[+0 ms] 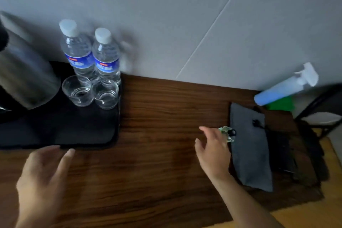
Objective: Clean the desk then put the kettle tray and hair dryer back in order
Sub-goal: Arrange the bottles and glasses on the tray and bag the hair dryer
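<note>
Tray (74,131) was parked left on the bench (166,107), front edge just beyond the left hand (42,170), grip spread wide, empty. Grey pouch (249,150), long axis front-to-back, was laid just right of the right hand (212,152); whether that grip pinched the small shiny thing (226,133) couldn't be told, too blurry. Counted: one kettle (27,79), two bottles (77,52), two glasses (77,90).

A pale blue spray bottle (283,89) stands by the grey wall (185,15) at far right; a green cloth (281,104) lies beside its base; a dark-framed chair (322,118) sits beyond.
</note>
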`<action>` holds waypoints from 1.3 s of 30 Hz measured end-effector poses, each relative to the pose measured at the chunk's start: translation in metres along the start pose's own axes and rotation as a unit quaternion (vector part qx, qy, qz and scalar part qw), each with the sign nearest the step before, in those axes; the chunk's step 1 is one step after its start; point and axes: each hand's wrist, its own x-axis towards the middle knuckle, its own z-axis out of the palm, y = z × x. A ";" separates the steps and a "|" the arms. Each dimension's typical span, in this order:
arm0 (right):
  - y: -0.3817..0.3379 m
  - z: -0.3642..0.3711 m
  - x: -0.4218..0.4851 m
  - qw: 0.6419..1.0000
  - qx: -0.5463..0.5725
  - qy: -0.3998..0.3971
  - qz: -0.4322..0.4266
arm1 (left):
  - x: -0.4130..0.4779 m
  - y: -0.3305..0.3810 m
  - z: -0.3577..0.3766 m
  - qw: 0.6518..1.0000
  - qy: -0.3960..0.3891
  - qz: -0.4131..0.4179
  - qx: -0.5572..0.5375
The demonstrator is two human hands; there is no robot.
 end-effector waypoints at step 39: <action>-0.210 0.111 0.170 0.975 0.217 -0.050 0.013 | 0.013 0.029 0.073 0.969 -0.094 0.191 0.122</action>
